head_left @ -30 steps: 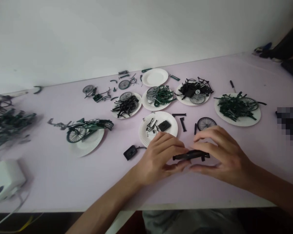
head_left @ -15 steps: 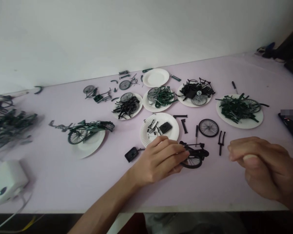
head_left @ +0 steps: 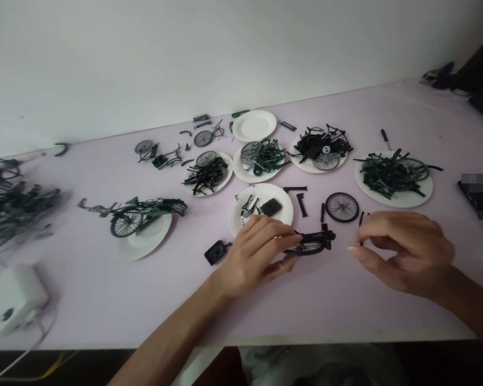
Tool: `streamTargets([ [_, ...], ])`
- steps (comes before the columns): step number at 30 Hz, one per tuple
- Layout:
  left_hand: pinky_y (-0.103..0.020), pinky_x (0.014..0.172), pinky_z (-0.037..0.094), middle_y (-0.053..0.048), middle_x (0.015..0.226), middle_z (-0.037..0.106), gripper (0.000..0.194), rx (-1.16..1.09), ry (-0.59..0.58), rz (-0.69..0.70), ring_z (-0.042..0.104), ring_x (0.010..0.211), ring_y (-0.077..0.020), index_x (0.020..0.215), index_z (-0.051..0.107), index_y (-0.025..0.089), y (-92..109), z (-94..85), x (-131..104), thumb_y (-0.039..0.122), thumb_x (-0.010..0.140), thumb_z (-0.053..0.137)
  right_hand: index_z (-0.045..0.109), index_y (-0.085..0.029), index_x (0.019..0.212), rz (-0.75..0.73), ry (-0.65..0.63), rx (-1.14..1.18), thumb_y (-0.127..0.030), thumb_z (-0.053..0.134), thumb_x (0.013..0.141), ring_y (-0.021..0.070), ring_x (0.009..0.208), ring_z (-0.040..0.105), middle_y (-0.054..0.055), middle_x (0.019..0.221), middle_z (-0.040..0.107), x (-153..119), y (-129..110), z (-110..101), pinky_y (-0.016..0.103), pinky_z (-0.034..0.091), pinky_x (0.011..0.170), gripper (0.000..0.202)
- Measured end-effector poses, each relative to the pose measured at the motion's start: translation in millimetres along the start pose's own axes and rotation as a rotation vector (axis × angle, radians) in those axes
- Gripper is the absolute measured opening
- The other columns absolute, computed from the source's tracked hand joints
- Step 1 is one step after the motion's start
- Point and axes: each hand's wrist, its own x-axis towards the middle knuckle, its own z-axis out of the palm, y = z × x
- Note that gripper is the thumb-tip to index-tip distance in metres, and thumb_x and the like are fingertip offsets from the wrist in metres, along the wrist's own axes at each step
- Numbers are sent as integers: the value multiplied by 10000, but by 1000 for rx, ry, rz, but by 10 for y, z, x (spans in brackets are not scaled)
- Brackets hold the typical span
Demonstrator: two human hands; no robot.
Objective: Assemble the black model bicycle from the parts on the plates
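My left hand (head_left: 261,249) is closed round a black toy bicycle frame (head_left: 316,236) with a spoked wheel (head_left: 306,249) fitted in it; the fingers hide its left end. To the right, my right hand (head_left: 406,252) has thumb and forefinger pinched at a small black bicycle fork (head_left: 361,220), most of which the fingers cover. A loose black wheel (head_left: 342,207) lies flat between the hands, a little farther back. Beside it is a thin black screwdriver (head_left: 322,212). Just behind my left hand, a paper plate (head_left: 285,214) carries small parts and a black piece (head_left: 270,207).
Paper plates with heaped bicycle parts (head_left: 394,174) stand farther back. At left are a green toy bicycle (head_left: 132,217), a blurred pile of bicycles (head_left: 16,203) and a white box with a cable (head_left: 14,300). A black basket-like part (head_left: 216,252) lies by my left wrist; a phone (head_left: 478,203) is at right.
My right hand has moved left to the fork, its curled fingers loosening into a pinch. The frame in my left hand has shifted slightly up and left and turned a little.
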Motion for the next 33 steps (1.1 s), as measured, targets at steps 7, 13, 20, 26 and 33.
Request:
streamTargets([
  [7,-329,757,536,-91,1008,707,159,-86,23,-177,686,901,-195,1113,612,176,-7,10,-15,230,973,665,638,-193,1173,-94,-249,-45,-305,736,930,243,990,645,89,1034,683,-8,222,143,382,537,851,286],
  [13,-337,779,532,-71,978,722,197,-87,-59,-158,692,896,-196,1119,594,191,33,-63,8,213,950,693,663,-224,1199,-24,-279,116,-235,646,987,226,992,642,76,1030,676,-49,248,172,370,534,850,213],
  [20,-315,765,558,-92,1025,709,164,-230,-228,-232,687,884,-187,1127,605,176,83,-173,55,178,965,627,625,-247,1068,228,-423,278,-323,692,957,219,1051,638,65,1135,643,-50,164,135,356,503,890,151],
  [26,-243,637,535,-55,964,694,176,-340,-342,-387,646,733,-141,1133,611,188,86,-194,40,209,959,600,655,-234,978,440,-534,368,-475,707,920,205,897,621,32,967,675,0,88,106,344,482,803,254],
  [33,-304,764,595,-87,1176,728,457,-352,-515,-409,735,910,-207,1398,499,245,101,-144,-32,292,971,653,707,-281,1216,590,-592,384,-475,743,885,222,941,658,42,1076,733,32,63,78,361,519,834,386],
])
